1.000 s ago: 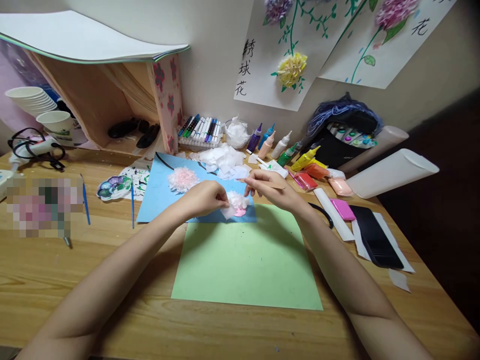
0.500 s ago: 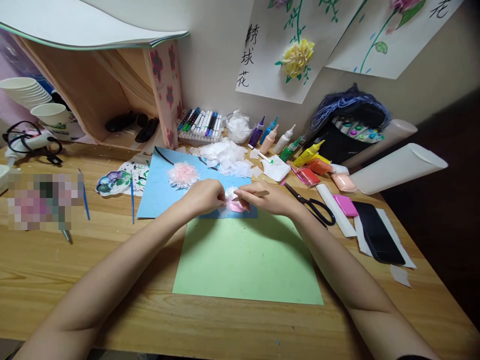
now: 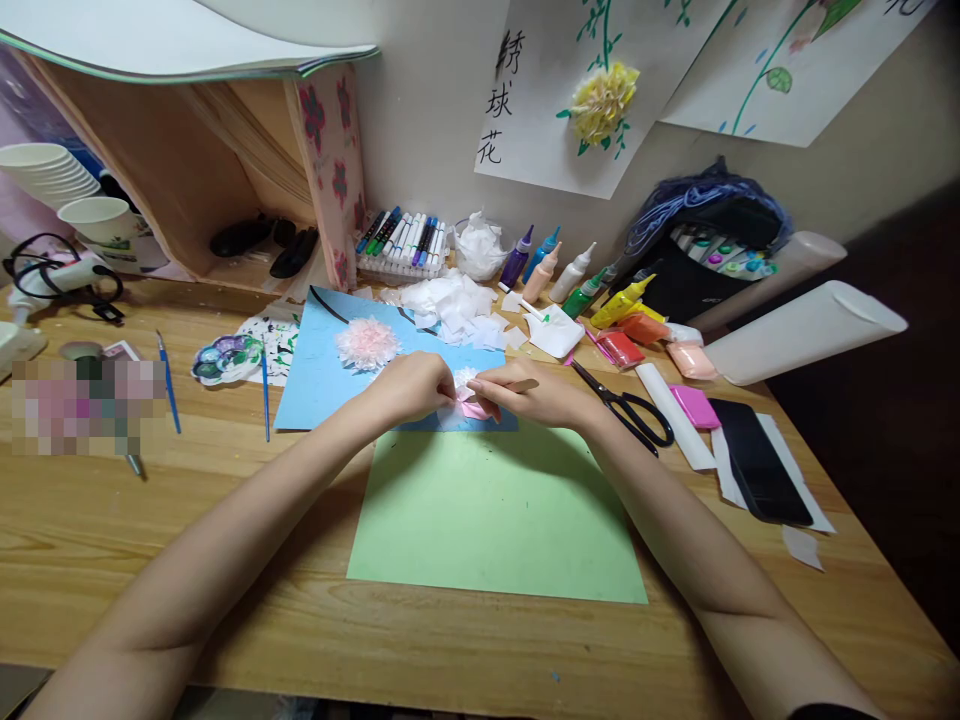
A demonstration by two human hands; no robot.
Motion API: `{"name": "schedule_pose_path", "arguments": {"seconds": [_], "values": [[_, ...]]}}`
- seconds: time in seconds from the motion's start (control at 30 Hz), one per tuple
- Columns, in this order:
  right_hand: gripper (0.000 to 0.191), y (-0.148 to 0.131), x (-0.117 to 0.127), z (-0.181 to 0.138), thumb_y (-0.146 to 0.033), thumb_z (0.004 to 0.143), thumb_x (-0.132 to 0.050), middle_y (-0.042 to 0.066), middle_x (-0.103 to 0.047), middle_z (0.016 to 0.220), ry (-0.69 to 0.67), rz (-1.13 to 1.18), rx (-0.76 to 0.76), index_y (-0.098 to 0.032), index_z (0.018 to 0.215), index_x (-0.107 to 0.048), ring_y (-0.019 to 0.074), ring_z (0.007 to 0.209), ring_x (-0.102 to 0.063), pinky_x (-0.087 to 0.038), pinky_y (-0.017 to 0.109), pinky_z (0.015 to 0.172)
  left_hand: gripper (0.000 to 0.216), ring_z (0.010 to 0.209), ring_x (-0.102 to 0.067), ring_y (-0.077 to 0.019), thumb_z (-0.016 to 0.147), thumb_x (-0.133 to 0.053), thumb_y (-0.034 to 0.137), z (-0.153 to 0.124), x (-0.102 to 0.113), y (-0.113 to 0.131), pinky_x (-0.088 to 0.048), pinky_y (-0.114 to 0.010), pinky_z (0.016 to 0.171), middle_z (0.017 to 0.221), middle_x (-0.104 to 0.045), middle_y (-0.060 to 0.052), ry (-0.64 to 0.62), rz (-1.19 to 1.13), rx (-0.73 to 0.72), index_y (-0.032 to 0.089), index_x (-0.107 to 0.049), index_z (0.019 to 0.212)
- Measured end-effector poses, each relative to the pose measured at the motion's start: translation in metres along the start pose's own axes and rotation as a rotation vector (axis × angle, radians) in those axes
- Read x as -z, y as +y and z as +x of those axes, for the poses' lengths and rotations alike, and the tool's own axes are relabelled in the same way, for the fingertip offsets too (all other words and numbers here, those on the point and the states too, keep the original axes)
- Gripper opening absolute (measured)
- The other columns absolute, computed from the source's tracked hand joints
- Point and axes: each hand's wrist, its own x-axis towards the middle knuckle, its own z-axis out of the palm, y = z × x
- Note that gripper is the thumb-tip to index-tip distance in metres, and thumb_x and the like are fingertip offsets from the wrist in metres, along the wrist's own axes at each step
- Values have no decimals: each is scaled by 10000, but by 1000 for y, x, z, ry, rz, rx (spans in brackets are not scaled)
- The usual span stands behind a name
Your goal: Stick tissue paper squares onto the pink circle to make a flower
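My left hand point(image 3: 411, 387) is closed in a pinch on the small white and pink tissue flower point(image 3: 469, 397) at the near edge of the blue paper sheet point(image 3: 322, 370). My right hand point(image 3: 536, 392) is closed round a thin wooden stick point(image 3: 517, 385) whose tip lies against that flower. A finished pink tissue flower point(image 3: 367, 343) is stuck higher on the blue sheet. A green paper sheet point(image 3: 491, 515) lies flat on the wooden desk point(image 3: 187, 520) just below both hands.
Black scissors point(image 3: 626, 408) lie right of my right hand, beside a black phone point(image 3: 757, 460). White tissue scraps point(image 3: 450, 305), paint bottles point(image 3: 559, 280) and a marker set point(image 3: 401, 245) line the back. Brushes point(image 3: 169, 380) and a palette point(image 3: 225, 358) lie left.
My right hand came left from near the glue bottles with the stick and now meets the small flower held by my left hand. The scissors it covered now show.
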Motion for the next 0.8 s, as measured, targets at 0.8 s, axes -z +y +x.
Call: {"name": "schedule_pose_path", "arguments": {"seconds": [0.8], "values": [[480,-2,-3,-1,-384,947,-333,-9,-592,559,78,-40,51,-164,579,-547,92,523,-501,-367,218,584,205,671,-578,-161,748,-519,257,9,-13,-2,-342,-254,567,757,-700,-38,157,-48,17,184,-709,762]]}}
